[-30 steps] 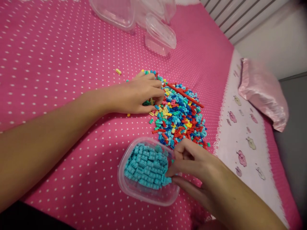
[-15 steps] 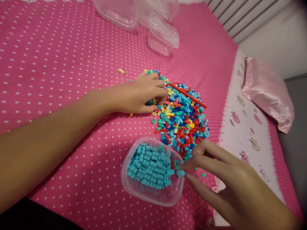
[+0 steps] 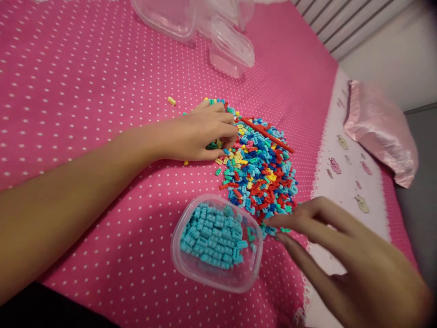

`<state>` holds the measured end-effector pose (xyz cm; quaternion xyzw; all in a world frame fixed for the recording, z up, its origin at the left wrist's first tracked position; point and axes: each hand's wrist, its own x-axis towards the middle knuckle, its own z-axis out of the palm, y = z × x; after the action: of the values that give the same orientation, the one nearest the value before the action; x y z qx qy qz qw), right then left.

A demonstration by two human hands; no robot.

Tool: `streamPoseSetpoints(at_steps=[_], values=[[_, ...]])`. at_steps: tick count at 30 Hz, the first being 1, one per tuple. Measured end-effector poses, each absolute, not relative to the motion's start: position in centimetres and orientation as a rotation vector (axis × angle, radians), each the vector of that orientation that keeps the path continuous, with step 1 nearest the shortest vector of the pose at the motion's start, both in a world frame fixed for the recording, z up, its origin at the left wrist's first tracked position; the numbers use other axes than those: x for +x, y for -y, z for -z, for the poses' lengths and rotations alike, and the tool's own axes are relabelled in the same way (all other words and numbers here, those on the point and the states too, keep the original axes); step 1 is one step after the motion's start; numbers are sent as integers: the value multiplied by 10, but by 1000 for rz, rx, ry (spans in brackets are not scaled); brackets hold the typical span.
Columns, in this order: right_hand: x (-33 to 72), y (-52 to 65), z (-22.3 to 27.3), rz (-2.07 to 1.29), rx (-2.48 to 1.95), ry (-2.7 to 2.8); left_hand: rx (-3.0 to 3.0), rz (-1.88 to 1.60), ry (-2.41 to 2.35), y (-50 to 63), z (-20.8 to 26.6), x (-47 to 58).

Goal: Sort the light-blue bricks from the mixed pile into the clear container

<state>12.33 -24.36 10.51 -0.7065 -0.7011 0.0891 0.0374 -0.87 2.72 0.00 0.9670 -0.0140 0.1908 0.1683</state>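
Bedspread: pink, white-dotted; I see everything resting on it.
Brick pile: mixed colours, centre.
Tub: clear, holds turquoise bricks.
Left hand: curled on pile's left edge; whether it grips anything, I cannot tell.
Right hand: fingers spread, empty, fingertips at pile's near edge, beside tub.

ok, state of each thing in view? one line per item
left hand: curled, fingers in the pile's far edge
right hand: open, fingertips at the pile's near edge
tub: lidless, holding light-blue bricks
brick pile: loose, mixed colours
red stick: lying on the pile
empty containers: clear, tipped
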Motion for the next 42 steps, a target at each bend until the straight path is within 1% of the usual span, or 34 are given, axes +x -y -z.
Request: streamPoseSetpoints(at_steps=[3, 5, 7, 12, 16, 21, 25, 31, 35, 42], values=[[143, 240, -104, -161, -2352, 1894, 2729, -554, 46, -29, 0, -9], [161, 238, -97, -153, -2477, 1746, 2716, -579, 75, -31, 1, -10], [178, 237, -90, -265, -2533, 1679, 2700, -599, 89, -31, 1, -13], [198, 240, -87, -729, -2579, 1495, 2664, -612, 21, -31, 0, -26], [180, 230, -84, -867, -2673, 1366, 2660, -671, 52, -35, 2, -31], [158, 213, -72, -775, -2642, 1348, 2652, -637, -3, -41, 8, -28], [151, 219, -66, -636, -2606, 1335, 2626, -608, -85, -43, 12, -27], [132, 243, -45, -427, -2461, 1338, 2609, -689, -126, -41, 12, -24], [137, 252, -34, -393, -2325, 1332, 2602, -686, -69, -42, 12, -24], [155, 275, -35, -396, -2167, 1234, 2671, -685, -62, -44, 9, -22]])
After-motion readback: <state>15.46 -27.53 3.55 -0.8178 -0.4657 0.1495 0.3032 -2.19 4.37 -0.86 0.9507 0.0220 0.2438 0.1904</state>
